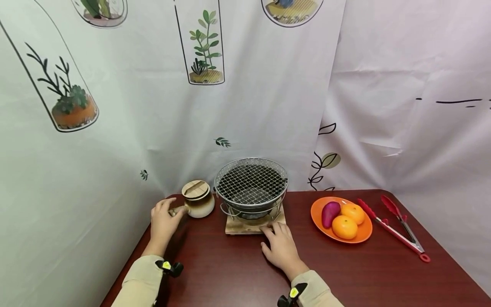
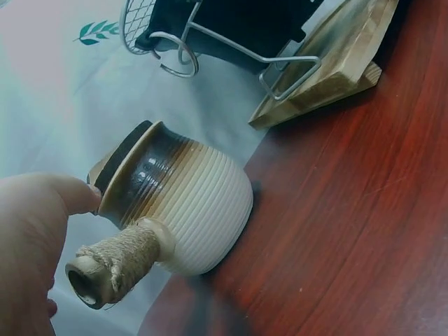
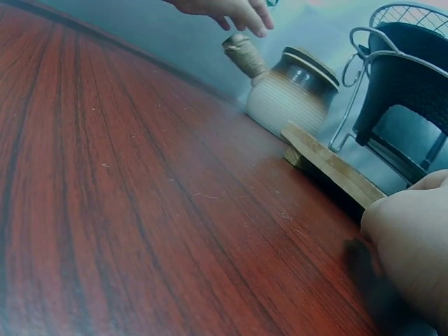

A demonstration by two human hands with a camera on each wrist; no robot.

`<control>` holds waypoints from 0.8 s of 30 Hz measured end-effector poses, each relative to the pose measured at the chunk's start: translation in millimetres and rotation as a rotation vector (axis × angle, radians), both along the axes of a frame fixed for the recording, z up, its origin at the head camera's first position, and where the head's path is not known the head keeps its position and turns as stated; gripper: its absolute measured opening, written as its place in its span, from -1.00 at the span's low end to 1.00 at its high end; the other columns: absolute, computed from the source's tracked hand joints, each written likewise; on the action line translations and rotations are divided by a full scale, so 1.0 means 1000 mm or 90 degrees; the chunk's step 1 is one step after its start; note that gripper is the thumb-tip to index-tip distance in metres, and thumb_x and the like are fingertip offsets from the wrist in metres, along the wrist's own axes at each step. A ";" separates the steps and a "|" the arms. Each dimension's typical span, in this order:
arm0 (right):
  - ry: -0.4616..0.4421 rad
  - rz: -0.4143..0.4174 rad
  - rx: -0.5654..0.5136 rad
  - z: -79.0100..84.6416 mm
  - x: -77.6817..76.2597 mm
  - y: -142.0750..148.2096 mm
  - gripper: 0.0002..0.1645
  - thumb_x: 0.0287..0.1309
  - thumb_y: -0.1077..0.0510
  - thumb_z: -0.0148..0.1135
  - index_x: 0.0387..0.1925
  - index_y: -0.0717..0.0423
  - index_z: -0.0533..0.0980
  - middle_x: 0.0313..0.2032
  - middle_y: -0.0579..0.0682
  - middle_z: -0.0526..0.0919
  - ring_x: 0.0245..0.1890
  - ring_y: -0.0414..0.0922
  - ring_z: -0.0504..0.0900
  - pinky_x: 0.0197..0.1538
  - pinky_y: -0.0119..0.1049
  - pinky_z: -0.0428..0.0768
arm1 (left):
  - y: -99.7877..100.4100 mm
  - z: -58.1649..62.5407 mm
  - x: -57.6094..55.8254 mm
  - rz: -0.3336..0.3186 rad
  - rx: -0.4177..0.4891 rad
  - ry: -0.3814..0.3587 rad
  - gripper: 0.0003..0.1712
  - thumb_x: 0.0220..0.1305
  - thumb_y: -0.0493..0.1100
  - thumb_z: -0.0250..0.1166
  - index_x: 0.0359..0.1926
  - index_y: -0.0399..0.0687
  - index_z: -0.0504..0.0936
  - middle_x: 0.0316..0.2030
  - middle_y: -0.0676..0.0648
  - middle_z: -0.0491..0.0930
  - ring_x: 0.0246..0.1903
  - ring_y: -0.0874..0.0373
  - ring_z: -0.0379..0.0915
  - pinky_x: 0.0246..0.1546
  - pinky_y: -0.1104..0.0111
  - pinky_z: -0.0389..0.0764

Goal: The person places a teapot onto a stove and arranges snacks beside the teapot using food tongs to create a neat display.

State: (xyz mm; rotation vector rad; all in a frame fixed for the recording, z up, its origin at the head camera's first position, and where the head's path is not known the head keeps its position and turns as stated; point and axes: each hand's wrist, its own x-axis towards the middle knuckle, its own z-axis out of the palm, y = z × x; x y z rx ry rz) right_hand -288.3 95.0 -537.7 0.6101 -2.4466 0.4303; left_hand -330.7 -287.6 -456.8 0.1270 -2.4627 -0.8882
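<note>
A ceramic pot [image 1: 200,209], brown at the top and ribbed cream below, stands at the table's back left with a wooden lid [image 1: 194,189] on. Its side handle [image 2: 129,257] is wrapped in twine. My left hand [image 1: 163,222] hovers around this handle with fingers spread; the right wrist view shows the fingers [image 3: 246,12] just above it. To the right, a round tabletop grill [image 1: 251,187] with a wire mesh top sits on a wooden board [image 1: 243,229]. My right hand [image 1: 283,248] is at the board's front edge, fingertips against it and fingers loosely bent.
On the right, an orange plate [image 1: 317,216] carries a purple, sweet-potato-like item [image 1: 330,214] and two oranges [image 1: 345,227]. Red-tipped tongs [image 1: 400,236] lie spread beside it. Behind the table hangs a pale curtain [image 1: 268,106] printed with plants.
</note>
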 end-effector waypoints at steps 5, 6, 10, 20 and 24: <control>-0.002 0.003 -0.003 -0.001 0.000 0.000 -0.48 0.03 0.01 0.43 0.08 -0.01 0.64 0.02 0.07 0.54 0.09 0.11 0.47 0.29 0.08 0.34 | -0.003 0.002 -0.006 -0.005 -0.012 -0.059 -0.27 0.23 0.03 0.42 0.35 -0.16 0.45 0.35 -0.39 0.26 0.30 -0.42 0.10 0.27 -0.24 0.20; -0.001 0.002 -0.003 -0.001 0.000 0.000 -0.48 0.03 0.01 0.43 0.08 -0.01 0.64 0.02 0.07 0.54 0.09 0.11 0.47 0.29 0.08 0.34 | -0.002 0.002 -0.007 -0.007 -0.016 -0.071 -0.26 0.24 0.03 0.41 0.36 -0.16 0.43 0.35 -0.39 0.25 0.30 -0.42 0.10 0.26 -0.25 0.21; 0.000 0.000 -0.002 -0.001 0.000 0.000 -0.48 0.03 0.01 0.42 0.08 -0.02 0.64 0.03 0.07 0.54 0.10 0.10 0.47 0.29 0.07 0.33 | -0.003 0.002 -0.013 -0.015 -0.030 -0.106 -0.23 0.24 0.03 0.40 0.39 -0.13 0.40 0.35 -0.42 0.23 0.29 -0.44 0.10 0.26 -0.26 0.21; 0.000 0.002 -0.004 -0.002 -0.001 0.001 -0.48 0.03 0.01 0.42 0.08 -0.02 0.64 0.03 0.06 0.54 0.10 0.11 0.48 0.29 0.08 0.34 | -0.004 -0.003 -0.024 -0.034 0.014 -0.165 -0.22 0.21 0.05 0.41 0.37 -0.18 0.41 0.33 -0.50 0.24 0.30 -0.50 0.10 0.24 -0.29 0.23; 0.001 0.002 -0.010 -0.002 -0.002 0.001 -0.48 0.02 0.01 0.42 0.08 -0.02 0.64 0.03 0.06 0.54 0.10 0.12 0.48 0.28 0.10 0.35 | -0.005 -0.005 -0.029 -0.037 0.032 -0.159 -0.27 0.19 0.00 0.42 0.31 -0.24 0.47 0.27 -0.48 0.39 0.30 -0.42 0.23 0.28 -0.19 0.27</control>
